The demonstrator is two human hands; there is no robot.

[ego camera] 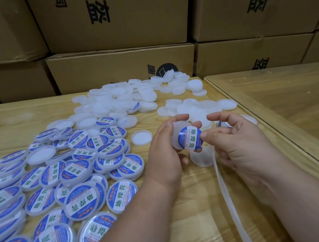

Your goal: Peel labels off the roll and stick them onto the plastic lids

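My left hand point(164, 159) grips a white plastic lid point(175, 137) tilted towards me, fingers curled round its rim. A round blue and white label point(190, 138) lies on the lid's face. My right hand point(244, 145) presses its thumb on the label's right edge. Its curled fingers hold the label roll point(222, 124), mostly hidden. A translucent backing strip point(226, 192) trails from that hand towards me. Another bare lid point(201, 156) lies on the table just below the held one.
Several labelled lids point(72, 178) are heaped at the left and front left of the wooden table point(192, 205). Bare white lids point(121, 101) are piled at the back, one lone lid point(141, 137) nearer. Cardboard boxes point(120, 66) wall the rear. A glass-topped table point(289, 98) adjoins on the right.
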